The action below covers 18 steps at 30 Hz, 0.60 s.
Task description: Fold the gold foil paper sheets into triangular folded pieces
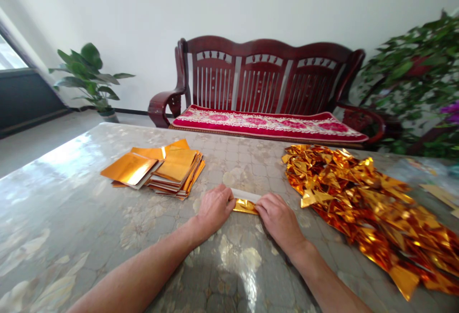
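Observation:
A sheet of gold foil paper (245, 206) lies on the table between my two hands, partly folded so that a white strip of its back shows along the far edge. My left hand (216, 206) grips its left end with curled fingers. At the right end, my right hand (278, 215) pinches the same sheet. Left of my hands is a loose stack of flat gold paper sheets (177, 165). To the right spreads a large heap of folded gold foil pieces (344, 193). My fingertips are partly hidden behind the knuckles.
The table (150, 251) has a glossy, flower-patterned cover. Clear plastic (416, 169) and tan card pieces (439, 193) lie at the right edge. Behind stands a dark red wooden bench (258, 78) with a red patterned cushion (268, 122). Potted plants (89, 71) flank it.

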Each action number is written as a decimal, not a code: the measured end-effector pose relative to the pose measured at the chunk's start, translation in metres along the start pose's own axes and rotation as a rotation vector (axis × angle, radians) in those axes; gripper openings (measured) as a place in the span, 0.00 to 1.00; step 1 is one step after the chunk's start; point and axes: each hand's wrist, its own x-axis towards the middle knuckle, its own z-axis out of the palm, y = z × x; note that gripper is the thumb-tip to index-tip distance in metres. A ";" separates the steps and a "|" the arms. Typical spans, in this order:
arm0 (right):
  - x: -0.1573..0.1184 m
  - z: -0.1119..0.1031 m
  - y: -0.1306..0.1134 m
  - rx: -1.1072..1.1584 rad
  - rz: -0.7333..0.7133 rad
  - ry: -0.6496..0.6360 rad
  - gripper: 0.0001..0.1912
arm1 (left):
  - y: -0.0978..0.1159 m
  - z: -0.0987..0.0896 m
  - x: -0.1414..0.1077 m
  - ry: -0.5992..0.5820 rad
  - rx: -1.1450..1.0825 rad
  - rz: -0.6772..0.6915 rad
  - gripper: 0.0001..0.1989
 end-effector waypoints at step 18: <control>0.000 0.001 0.008 0.095 0.189 0.026 0.07 | 0.004 -0.005 0.003 -0.059 0.071 -0.015 0.08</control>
